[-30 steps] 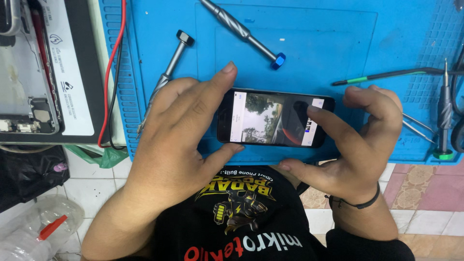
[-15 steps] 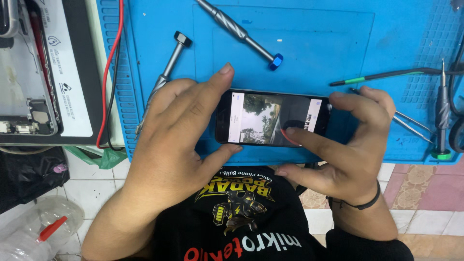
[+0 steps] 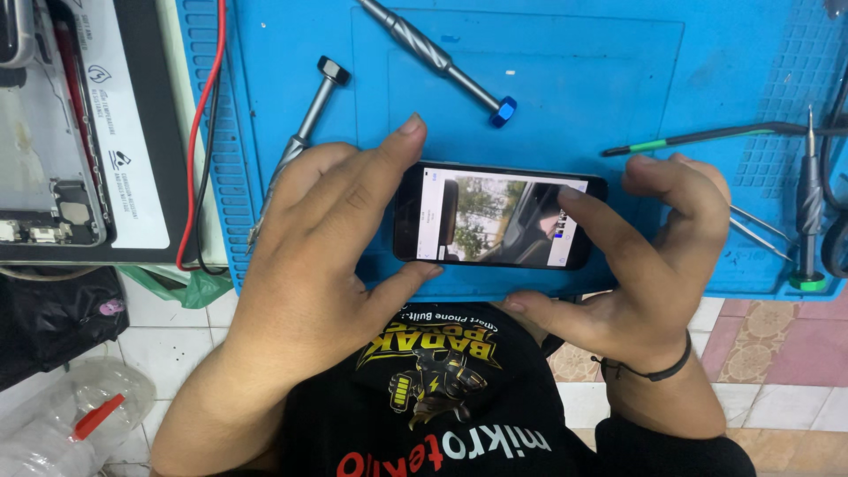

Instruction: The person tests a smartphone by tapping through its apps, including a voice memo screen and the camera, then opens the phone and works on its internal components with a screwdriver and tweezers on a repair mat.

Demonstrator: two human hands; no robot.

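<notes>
Between our two hands sits a black smartphone (image 3: pixel 499 216), held just above the near edge of the blue work mat (image 3: pixel 601 79) that covers the table. Our left hand (image 3: pixel 331 238) clamps its left end, forefinger along the top edge and thumb under the bottom edge; our right hand (image 3: pixel 640 256) cups the right end, thumb resting on the lit screen while the other fingers curl behind. We judge it light, rigid and slick, with a glass face that would crack if dropped, so the narrow side edges are the safest hold, as now. Its long axis runs from left hand to right hand, screen facing up toward us. Beyond our left fingers lies a grey screwdriver (image 3: pixel 305 132), further out a blue-tipped one (image 3: pixel 442 62), and past our right hand a green-ended tool (image 3: pixel 808 208). Left of the mat rests an opened device (image 3: pixel 53 141).
</notes>
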